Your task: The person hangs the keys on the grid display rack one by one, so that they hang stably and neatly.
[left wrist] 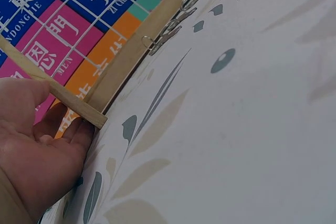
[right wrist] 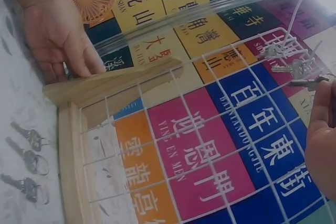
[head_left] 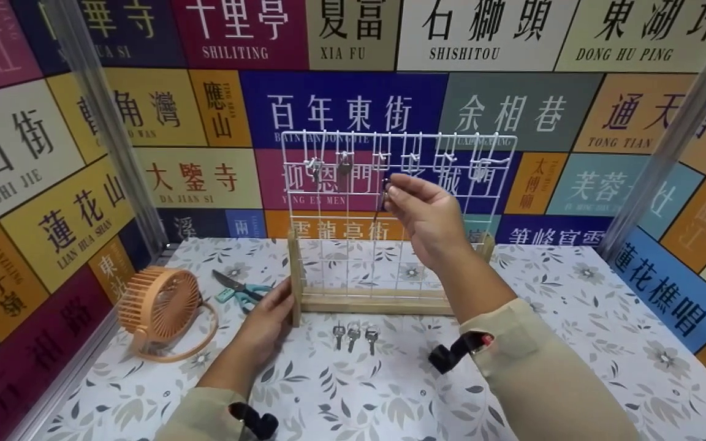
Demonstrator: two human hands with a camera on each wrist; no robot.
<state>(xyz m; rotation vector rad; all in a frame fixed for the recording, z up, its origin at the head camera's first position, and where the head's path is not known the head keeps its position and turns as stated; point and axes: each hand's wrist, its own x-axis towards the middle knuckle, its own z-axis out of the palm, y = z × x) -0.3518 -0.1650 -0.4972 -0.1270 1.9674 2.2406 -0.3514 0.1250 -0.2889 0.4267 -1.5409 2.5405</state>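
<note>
A white wire grid rack (head_left: 377, 305) with a wooden base stands upright on the table. My left hand (head_left: 270, 324) grips its left wooden post (head_left: 295, 288) low down; in the left wrist view the thumb and fingers (left wrist: 76, 132) lie on either side of the post. Between thumb and fingertips, my right hand (head_left: 428, 217) pinches a key (right wrist: 308, 83) just below the third hook (head_left: 381, 160) from the left. Two keys, one on the first hook (head_left: 314, 168) and one on the second (head_left: 344, 165), hang at the upper left.
Three keys with rings (head_left: 353, 337) lie in a row before the base. An orange fan (head_left: 166, 306) stands at the left, near teal-handled scissors (head_left: 236, 285) beside the post. Further hooks (head_left: 446, 159) line the grid to the right. A sign-covered wall (head_left: 353, 98) rises behind.
</note>
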